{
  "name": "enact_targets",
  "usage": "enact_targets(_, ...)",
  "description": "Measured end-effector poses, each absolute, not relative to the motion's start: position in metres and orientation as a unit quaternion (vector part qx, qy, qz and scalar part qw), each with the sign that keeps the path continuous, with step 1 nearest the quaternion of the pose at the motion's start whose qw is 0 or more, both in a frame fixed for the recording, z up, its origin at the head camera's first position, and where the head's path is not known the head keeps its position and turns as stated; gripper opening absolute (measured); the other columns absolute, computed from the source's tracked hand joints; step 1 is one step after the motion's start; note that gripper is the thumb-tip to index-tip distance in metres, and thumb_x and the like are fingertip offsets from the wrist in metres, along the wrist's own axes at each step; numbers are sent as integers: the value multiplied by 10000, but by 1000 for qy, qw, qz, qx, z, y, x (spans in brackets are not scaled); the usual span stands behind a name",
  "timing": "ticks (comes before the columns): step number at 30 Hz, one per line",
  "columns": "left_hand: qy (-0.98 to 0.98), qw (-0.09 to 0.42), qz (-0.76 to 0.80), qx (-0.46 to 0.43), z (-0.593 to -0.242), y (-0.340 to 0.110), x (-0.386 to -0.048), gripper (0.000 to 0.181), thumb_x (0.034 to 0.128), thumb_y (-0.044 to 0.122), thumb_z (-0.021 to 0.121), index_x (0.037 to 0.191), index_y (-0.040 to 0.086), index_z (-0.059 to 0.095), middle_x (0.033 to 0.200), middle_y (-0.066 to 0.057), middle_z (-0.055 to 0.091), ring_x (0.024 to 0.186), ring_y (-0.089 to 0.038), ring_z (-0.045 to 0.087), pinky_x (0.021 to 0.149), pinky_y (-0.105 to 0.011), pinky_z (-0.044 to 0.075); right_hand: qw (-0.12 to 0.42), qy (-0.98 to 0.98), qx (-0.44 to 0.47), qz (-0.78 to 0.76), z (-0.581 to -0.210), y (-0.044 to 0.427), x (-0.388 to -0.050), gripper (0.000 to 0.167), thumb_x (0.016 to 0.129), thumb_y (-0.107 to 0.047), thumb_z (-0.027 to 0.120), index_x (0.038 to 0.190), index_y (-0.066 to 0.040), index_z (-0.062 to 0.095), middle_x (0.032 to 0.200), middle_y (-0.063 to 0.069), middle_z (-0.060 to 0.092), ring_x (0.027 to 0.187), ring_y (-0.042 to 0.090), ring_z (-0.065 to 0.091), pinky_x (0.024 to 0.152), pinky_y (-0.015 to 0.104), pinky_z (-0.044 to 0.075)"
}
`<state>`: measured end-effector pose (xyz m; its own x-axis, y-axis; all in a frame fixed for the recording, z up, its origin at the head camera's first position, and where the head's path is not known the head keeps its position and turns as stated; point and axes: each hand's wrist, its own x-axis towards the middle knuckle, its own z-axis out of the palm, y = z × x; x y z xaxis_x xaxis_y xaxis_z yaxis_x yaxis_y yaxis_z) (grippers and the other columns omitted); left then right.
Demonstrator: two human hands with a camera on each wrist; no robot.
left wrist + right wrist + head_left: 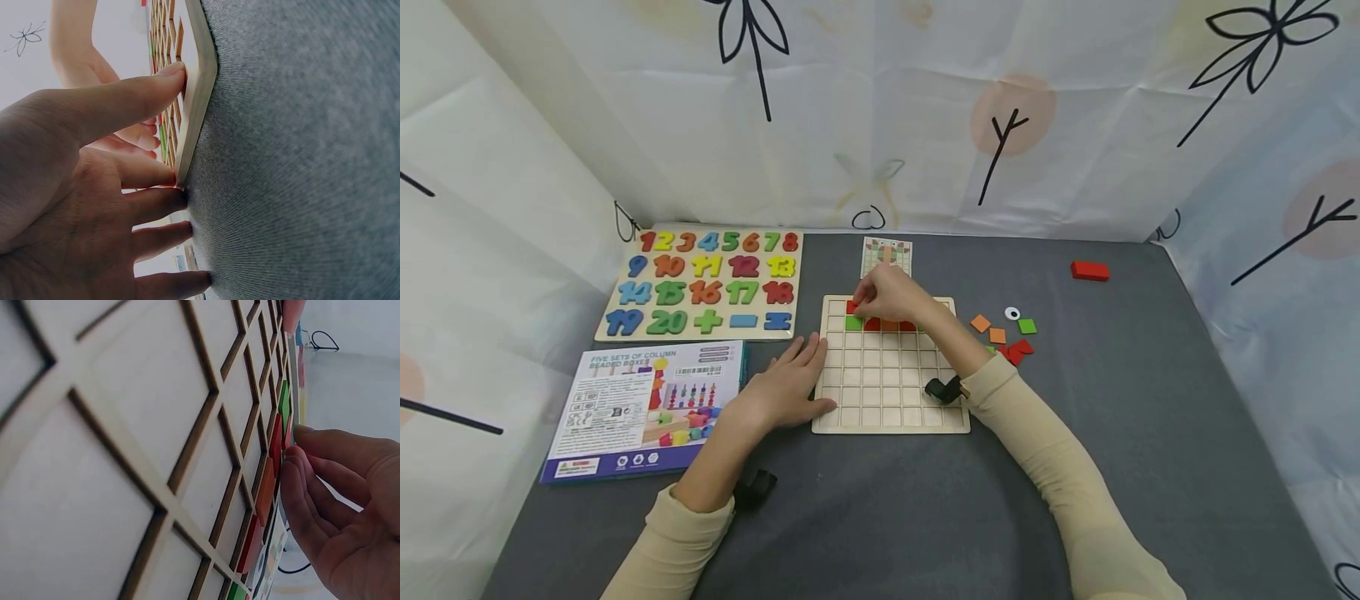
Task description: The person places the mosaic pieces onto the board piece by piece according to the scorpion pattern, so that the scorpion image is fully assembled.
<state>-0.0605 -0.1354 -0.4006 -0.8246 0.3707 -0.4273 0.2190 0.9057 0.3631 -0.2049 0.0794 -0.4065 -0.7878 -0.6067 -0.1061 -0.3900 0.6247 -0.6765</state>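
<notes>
A pale wooden grid board (pixel 868 421) lies on the table. At its left edge my left hand (pixel 782 390) rests with fingers spread; in the left wrist view the thumb of that hand (pixel 81 156) lies over the board's rim (pixel 203 62). My right hand (pixel 895 298) reaches over the upper board, thumb and forefinger pinching at a small red piece (pixel 851 307) in the upper left. Below that piece sits a green square (pixel 853 322), with red and orange pieces in a row to its right. In the right wrist view, the curled right hand (pixel 344 494) partly covers the red piece (pixel 287 434).
Loose orange, green and red pieces (pixel 1026 327) and a white ring (pixel 1012 313) lie right of the board. A red block (pixel 1090 271) is farther right. Behind the board is a patterned card (pixel 868 250). Left stand a number board (pixel 722 321) and a flat box (pixel 602 417).
</notes>
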Motion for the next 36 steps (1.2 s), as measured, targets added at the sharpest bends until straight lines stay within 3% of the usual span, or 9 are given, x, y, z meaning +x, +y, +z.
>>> enact_targets(12,943,256,150,152,-400,-135,-60,990,1032,414,726,1736,27,148,1838,-172,93,1718,-431,78,1317,-716,243,165,877,-288,-347,-397,103,-194,167,985,-129,771,1102,-20,819,1026,124,830,945,229,781,890,352,638)
enact_targets(25,943,253,153,155,-401,-135,-58,975,1030,397,727,1733,21,165,1837,-173,109,1717,-433,93,1314,-720,244,160,890,-240,-353,-387,180,-176,239,985,-138,795,1187,-10,803,1076,143,819,980,260,769,906,418,645)
enact_targets(36,944,250,152,154,-400,-135,-58,974,1029,395,725,1732,17,167,1835,-179,115,1716,-435,95,1311,-723,248,200,896,-224,-327,-393,234,-157,178,956,-106,826,1117,-34,808,983,83,799,881,157,711,809,222,592)
